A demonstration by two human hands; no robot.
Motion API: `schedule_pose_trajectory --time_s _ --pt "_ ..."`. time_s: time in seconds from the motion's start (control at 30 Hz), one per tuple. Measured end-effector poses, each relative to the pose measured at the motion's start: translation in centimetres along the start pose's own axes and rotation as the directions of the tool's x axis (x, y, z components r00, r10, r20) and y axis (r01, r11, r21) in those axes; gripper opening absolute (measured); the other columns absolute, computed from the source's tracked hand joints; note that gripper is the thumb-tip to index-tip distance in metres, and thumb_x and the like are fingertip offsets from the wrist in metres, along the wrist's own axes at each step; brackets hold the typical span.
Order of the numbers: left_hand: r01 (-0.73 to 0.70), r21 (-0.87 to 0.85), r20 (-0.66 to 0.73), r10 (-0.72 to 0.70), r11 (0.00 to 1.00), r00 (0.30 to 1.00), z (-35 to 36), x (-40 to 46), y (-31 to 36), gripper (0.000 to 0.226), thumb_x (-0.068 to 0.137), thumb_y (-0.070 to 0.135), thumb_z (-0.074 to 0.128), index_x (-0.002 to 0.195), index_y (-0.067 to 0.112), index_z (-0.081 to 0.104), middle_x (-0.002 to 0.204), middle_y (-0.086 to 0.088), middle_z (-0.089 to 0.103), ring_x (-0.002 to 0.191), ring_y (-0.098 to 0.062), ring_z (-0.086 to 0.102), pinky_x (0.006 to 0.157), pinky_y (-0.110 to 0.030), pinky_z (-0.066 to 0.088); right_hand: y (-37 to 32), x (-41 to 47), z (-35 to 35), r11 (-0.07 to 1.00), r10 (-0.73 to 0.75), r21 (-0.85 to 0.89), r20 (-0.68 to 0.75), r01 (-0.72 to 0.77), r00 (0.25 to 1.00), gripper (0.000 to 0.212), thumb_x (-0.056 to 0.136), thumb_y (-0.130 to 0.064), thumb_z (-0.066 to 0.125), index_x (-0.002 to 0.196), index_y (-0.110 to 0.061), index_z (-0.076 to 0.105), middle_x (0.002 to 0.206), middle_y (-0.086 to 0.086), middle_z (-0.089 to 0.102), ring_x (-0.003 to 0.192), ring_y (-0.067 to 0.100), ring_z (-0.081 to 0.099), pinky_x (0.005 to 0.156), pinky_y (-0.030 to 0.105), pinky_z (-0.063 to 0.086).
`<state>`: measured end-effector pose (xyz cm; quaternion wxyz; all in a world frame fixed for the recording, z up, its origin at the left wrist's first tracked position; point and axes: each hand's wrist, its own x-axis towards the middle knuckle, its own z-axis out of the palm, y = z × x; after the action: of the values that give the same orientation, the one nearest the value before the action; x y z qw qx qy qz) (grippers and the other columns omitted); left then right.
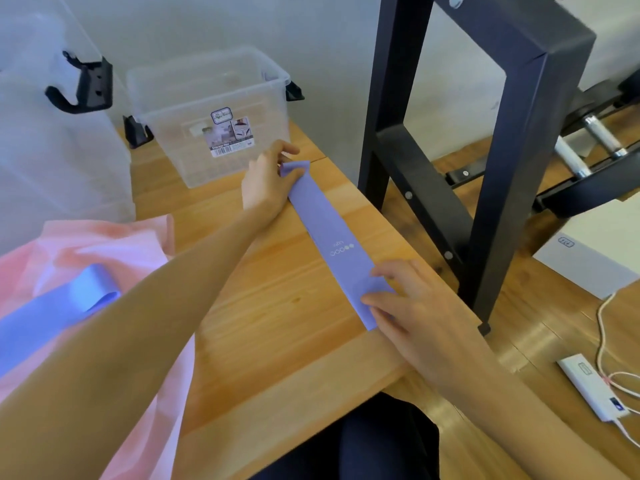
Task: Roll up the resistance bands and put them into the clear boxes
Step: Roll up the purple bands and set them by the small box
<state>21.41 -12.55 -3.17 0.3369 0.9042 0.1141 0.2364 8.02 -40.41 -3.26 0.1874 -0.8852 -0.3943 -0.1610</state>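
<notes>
Two hands are working on a long, flat purple band (pixel 332 237) that is lying stretched out on the smooth wooden table (pixel 277 323). The left hand (pixel 266 181) is pinching the far end, which is curling up a little. The right hand (pixel 412 303) is pressing the near end down with spread, straight fingers. One clear plastic box (pixel 207 109) (open on top) is sitting just behind. Another shiny purple band (pixel 52 313) is resting on soft pink cloth (pixel 104 244).

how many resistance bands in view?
2. One purple band lies flat on the table, held at both ends by the hands. A second band lies on the pink cloth at left. More may be hidden.
</notes>
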Motion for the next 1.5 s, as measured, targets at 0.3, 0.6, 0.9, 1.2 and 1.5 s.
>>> schedule_pose_trajectory --time_s 0.3,0.6,0.9,1.2,1.5 --pt "-0.302 0.399 0.076 0.297 0.866 0.952 0.1 0.1 -0.9 0.017 0.095 0.015 0.061 0.103 0.005 0.072 0.112 -0.015 0.054 0.108 -0.033 0.049 0.078 -0.042 0.044 -0.4 -1.4 0.5 0.995 -0.009 0.102 0.029 0.006 1.000 0.024 0.093 -0.023 0.050 0.095 -0.010 0.069 0.103 0.002 0.064 0.092 0.019 0.062 0.059 0.033 0.056" --pt "-0.189 0.254 0.310 0.105 0.948 0.945 -0.8 -1.8 0.2 0.044 0.098 0.005 0.044 0.142 0.010 0.047 0.136 -0.017 0.046 0.117 -0.037 0.053 0.096 -0.042 0.042 -0.7 -2.9 0.6 0.998 0.019 0.065 -0.001 -0.019 1.000 0.021 0.094 -0.015 0.056 0.105 -0.005 0.070 0.110 0.008 0.066 0.100 0.023 0.065 0.077 0.036 0.059" --pt "-0.156 0.220 0.240 0.101 0.963 0.966 -10.4 -8.2 -1.5 0.052 0.096 0.014 0.059 0.144 0.012 0.039 0.142 -0.013 0.044 0.129 -0.026 0.047 0.103 -0.037 0.039 -2.8 -0.5 -0.6 0.988 -0.001 0.151 -0.092 0.014 0.996 0.013 0.089 -0.016 0.064 0.095 -0.009 0.074 0.097 0.001 0.068 0.092 0.022 0.062 0.084 0.036 0.049" --pt "0.118 0.232 0.060 -0.135 0.966 0.989 -25.1 -16.7 -8.3 0.023 0.095 0.007 0.059 0.112 0.022 0.066 0.126 -0.007 0.062 0.113 -0.024 0.060 0.094 -0.028 0.042 -12.4 4.2 1.9 0.892 -0.109 0.442 0.007 0.095 0.994 0.010 0.092 -0.015 0.066 0.091 -0.013 0.076 0.090 -0.005 0.069 0.087 0.015 0.059 0.085 0.031 0.041" --pt "0.276 0.298 -0.058 -0.272 0.914 0.961 -33.8 -25.0 -14.4 0.041 0.088 0.008 0.064 0.096 0.048 0.067 0.104 0.023 0.065 0.098 -0.015 0.066 0.094 -0.038 0.052 -20.0 10.7 6.6 0.867 -0.146 0.493 0.111 0.073 0.983 0.013 0.090 -0.011 0.063 0.094 -0.013 0.076 0.091 0.003 0.067 0.088 0.026 0.061 0.077 0.040 0.049"
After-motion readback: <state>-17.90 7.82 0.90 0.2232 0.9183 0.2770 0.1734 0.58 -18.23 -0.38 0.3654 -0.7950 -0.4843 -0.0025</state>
